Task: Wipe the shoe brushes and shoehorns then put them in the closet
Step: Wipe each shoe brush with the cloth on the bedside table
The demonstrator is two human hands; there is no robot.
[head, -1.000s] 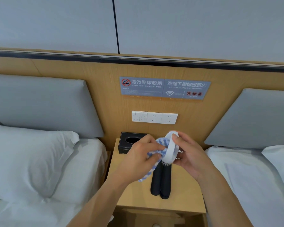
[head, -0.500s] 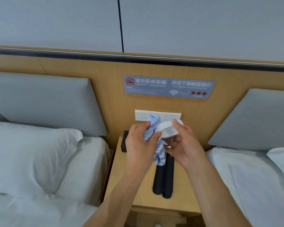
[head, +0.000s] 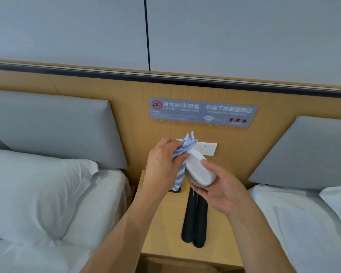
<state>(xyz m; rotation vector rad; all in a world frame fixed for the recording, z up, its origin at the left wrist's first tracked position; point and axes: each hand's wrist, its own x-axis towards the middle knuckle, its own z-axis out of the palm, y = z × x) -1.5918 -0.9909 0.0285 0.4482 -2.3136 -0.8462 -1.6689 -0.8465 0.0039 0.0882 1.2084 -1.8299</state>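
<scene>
My right hand (head: 219, 191) holds a white shoe brush (head: 200, 170) with grey bristles, white back turned up, above the nightstand. My left hand (head: 163, 164) grips a blue-and-white striped cloth (head: 182, 164) and presses it against the brush's far left end. Two black shoehorns (head: 195, 215) lie side by side on the wooden nightstand (head: 161, 233), below my hands.
A black tissue box (head: 174, 191) sits at the back of the nightstand, mostly hidden by my left hand. Beds with white pillows (head: 37, 194) flank the nightstand. A wall socket panel (head: 207, 149) and grey signs (head: 203, 112) are on the wooden headboard wall.
Both hands rose with the brush and cloth. The brush turned from edge-on to its white back facing up, and the cloth moved to its far end.
</scene>
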